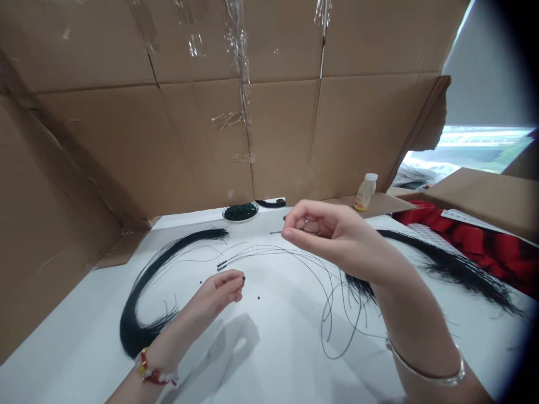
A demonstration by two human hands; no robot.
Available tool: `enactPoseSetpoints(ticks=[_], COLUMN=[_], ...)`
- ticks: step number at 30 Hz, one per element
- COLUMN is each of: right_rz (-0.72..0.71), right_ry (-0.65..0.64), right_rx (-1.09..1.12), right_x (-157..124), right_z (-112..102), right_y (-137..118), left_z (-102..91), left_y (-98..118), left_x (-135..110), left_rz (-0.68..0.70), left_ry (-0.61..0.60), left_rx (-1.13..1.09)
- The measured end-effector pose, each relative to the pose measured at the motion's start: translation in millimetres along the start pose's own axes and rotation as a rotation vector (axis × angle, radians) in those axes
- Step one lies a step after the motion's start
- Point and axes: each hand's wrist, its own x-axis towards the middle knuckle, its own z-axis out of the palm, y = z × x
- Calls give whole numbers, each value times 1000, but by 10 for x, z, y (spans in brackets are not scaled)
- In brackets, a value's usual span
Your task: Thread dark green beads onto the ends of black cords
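Note:
My right hand (328,233) is raised over the white table (269,336), its fingers pinched on a thin needle whose tip (275,232) sticks out to the left; fine black threads (337,303) trail from it. My left hand (221,292) hovers lower, thumb and finger pinched together on something tiny, perhaps a bead. Just beyond it lie thread ends strung with small dark beads (222,265). Loose beads (257,297) dot the table nearby.
A long bundle of black threads (138,292) curves at the left, another bundle (455,266) lies at the right. A small dish of dark beads (240,211) and a small bottle (365,192) stand at the back. Cardboard walls (168,129) enclose the table; red items (480,244) sit to the right.

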Motion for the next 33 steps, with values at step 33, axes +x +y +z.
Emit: enactPoseSetpoints(ticks=[33], right_rz=[-143], right_ry=[285], right_rx=[364], right_x=[-17], right_z=[597], right_y=[-32], left_z=[621], left_y=[981], left_x=[-389], left_rz=[232], left_ry=[100], left_rx=[-725])
